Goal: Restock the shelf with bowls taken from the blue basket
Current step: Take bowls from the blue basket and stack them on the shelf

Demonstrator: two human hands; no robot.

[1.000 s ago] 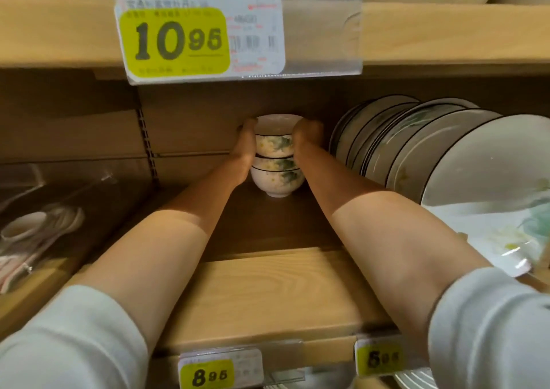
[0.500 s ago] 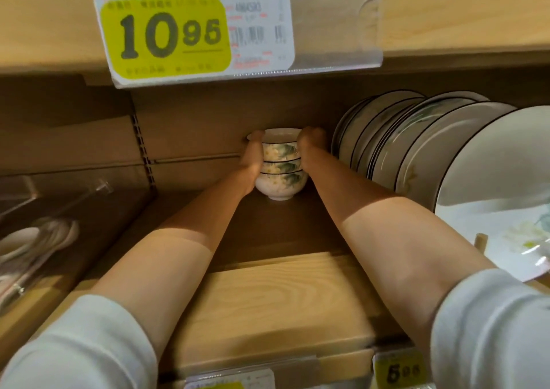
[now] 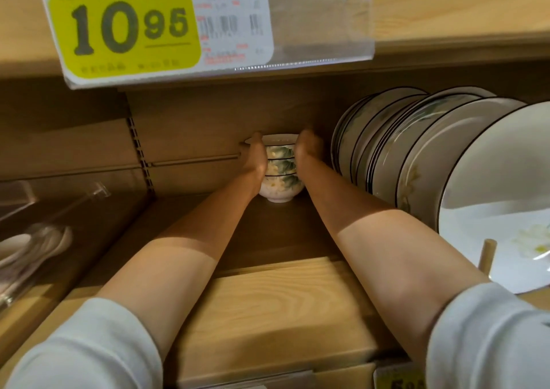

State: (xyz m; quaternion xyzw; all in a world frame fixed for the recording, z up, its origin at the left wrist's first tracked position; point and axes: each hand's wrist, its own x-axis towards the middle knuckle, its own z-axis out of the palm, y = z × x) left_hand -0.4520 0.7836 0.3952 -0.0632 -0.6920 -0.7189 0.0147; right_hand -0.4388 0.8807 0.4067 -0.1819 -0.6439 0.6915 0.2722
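Bowls (image 3: 281,180), how many?
I counted three, nested in one stack, mouths up, long axis vertical, at the back of the shelf (image 3: 268,299), near the plates (image 3: 416,156).
Grips?
Two: left grip (image 3: 256,159) and right grip (image 3: 308,147) curled round the stack's sides.

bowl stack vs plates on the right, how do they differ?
The bowl stack is nested upright; the plates stand on edge in a leaning row. The left hand and right hand hold the bowl stack from both sides; no hand holds the plates. Its bowls are deep and narrow, the plates flat and wider. Both are white with green floral print and dark rims.
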